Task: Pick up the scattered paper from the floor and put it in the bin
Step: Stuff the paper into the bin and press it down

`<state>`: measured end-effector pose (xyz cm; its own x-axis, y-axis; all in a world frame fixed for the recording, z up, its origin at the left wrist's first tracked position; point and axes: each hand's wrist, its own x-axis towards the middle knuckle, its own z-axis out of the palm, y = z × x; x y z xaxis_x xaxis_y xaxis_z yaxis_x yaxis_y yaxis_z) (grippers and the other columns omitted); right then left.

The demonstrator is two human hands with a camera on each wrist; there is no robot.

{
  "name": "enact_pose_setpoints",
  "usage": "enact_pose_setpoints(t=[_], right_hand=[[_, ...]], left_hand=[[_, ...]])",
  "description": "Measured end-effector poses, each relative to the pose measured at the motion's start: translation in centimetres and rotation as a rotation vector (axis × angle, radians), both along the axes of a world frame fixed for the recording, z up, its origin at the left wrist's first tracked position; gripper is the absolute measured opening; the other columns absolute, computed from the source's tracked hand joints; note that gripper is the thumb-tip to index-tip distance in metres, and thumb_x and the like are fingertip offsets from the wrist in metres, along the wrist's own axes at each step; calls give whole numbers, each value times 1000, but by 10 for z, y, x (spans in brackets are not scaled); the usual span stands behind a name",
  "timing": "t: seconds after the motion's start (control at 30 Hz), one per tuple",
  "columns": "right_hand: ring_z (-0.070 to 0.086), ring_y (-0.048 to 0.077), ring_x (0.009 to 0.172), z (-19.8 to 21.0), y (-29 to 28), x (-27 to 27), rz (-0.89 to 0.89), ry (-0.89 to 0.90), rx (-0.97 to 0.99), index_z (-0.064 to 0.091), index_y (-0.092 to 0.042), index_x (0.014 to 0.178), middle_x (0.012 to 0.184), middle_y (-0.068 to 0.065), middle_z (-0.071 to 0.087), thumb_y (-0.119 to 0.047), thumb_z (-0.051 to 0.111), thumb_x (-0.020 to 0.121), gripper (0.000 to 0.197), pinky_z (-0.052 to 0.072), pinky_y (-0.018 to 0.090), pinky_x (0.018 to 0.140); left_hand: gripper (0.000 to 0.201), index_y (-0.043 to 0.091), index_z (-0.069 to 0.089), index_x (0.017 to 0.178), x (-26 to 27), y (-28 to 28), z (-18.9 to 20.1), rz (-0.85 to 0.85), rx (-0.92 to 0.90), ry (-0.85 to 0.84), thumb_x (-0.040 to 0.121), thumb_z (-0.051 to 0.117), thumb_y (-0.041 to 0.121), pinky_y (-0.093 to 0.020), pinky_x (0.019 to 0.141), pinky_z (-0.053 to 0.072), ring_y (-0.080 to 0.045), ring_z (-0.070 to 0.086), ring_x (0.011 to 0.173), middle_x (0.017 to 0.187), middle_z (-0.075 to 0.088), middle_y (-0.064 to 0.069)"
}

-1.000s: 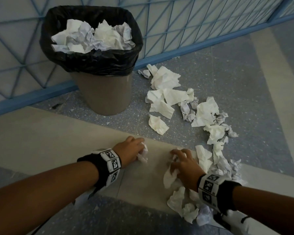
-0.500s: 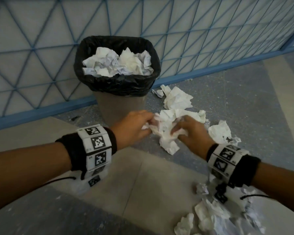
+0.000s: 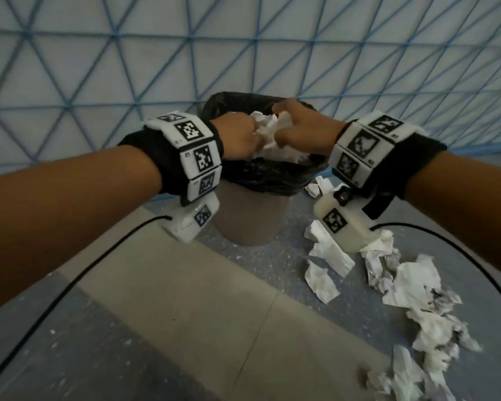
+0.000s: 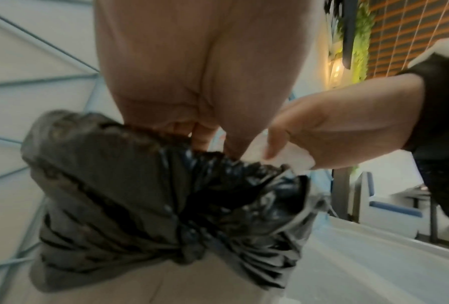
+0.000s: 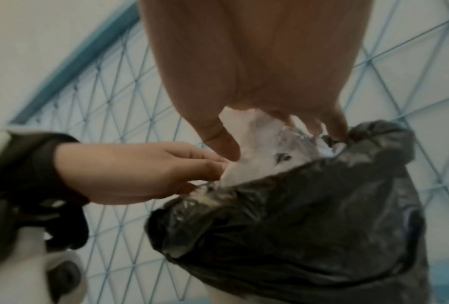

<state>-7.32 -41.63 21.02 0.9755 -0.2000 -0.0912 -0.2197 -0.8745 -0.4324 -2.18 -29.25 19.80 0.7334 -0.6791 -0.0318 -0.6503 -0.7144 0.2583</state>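
Observation:
A tan bin with a black liner point(image 3: 261, 175) stands against the wall and is heaped with crumpled white paper. Over its opening, my left hand point(image 3: 250, 131) and my right hand point(image 3: 282, 123) together grip a wad of crumpled paper point(image 3: 268, 133). In the right wrist view my right hand's thumb and fingers curl over the white wad point(image 5: 265, 148) above the liner point(image 5: 309, 216), and my left hand point(image 5: 213, 166) pinches its edge. In the left wrist view the liner point(image 4: 140, 195) hides most of the wad. Several more crumpled papers point(image 3: 411, 285) lie on the floor to the right.
A white wall with a blue lattice pattern point(image 3: 99, 68) rises right behind the bin. Black cables point(image 3: 78, 279) hang from both wrist devices. A beige tile strip point(image 3: 185, 299) crosses the grey speckled floor in front of the bin.
Both hands have risen with the gathered paper from floor level, past the front of the bin, to just above its opening. The head view has come closer to the bin.

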Motion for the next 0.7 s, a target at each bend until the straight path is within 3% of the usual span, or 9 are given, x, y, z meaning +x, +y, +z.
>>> enact_pose_setpoints(t=[0.1, 0.17, 0.27, 0.37, 0.5, 0.57, 0.6, 0.7], right_hand=[[45, 33, 125, 7, -14, -8, 35, -130, -85, 35, -15, 137, 138, 17, 44, -29, 56, 86, 56, 38, 35, 102], [47, 33, 122, 8, -13, -14, 124, -140, -257, 45, -10, 132, 133, 19, 51, -29, 54, 89, 48, 37, 37, 102], [56, 33, 112, -5, -1, -7, 149, -2, -332, 62, -1, 114, 120, 21, 62, -19, 51, 91, 32, 42, 36, 96], [55, 33, 117, -20, 6, 9, 53, 192, -303, 58, -2, 120, 127, 18, 60, -19, 48, 94, 33, 44, 35, 98], [48, 31, 125, -9, 10, 15, -5, 247, -176, 48, -1, 129, 135, 17, 52, -21, 45, 96, 38, 36, 26, 97], [49, 30, 120, 0, 7, 12, 12, 243, -179, 48, -2, 129, 135, 18, 51, -32, 47, 95, 46, 36, 30, 99], [51, 28, 111, 3, 4, 10, 23, 204, -201, 51, -3, 125, 128, 17, 55, -37, 48, 93, 47, 38, 32, 97], [50, 21, 78, 8, -3, -3, -34, -18, -108, 63, -6, 89, 85, 13, 58, -41, 49, 91, 38, 40, 29, 62]], left_hand=[[42, 5, 52, 121, 4, 11, -1, 22, -194, -71, 88, 57, 30, -39, 111, 32, -34, 37, 130, 143, 33, -18], [46, 10, 48, 121, 5, 16, 1, -47, -308, -89, 81, 66, 24, -40, 107, 37, -30, 43, 124, 136, 37, -14], [47, 12, 47, 129, 7, 14, 1, -121, -71, -8, 85, 62, 21, -33, 100, 39, -30, 49, 121, 134, 49, -14], [38, 17, 48, 135, 10, 4, -2, -131, 255, 92, 97, 41, 23, -27, 106, 30, -25, 44, 129, 143, 47, -7], [41, 6, 45, 136, 11, -6, -5, -105, 391, 110, 100, 33, 22, -34, 110, 27, -29, 41, 132, 144, 44, -14], [41, 8, 45, 136, 9, -9, -3, -123, 396, 42, 99, 35, 24, -35, 110, 30, -32, 41, 131, 144, 44, -15], [41, 13, 43, 137, 7, -9, -1, -113, 360, 11, 98, 37, 24, -36, 109, 31, -32, 42, 131, 144, 44, -15], [47, 14, 40, 138, -3, -2, 6, -15, 114, -88, 91, 46, 17, -45, 103, 40, -39, 48, 122, 137, 50, -21]])
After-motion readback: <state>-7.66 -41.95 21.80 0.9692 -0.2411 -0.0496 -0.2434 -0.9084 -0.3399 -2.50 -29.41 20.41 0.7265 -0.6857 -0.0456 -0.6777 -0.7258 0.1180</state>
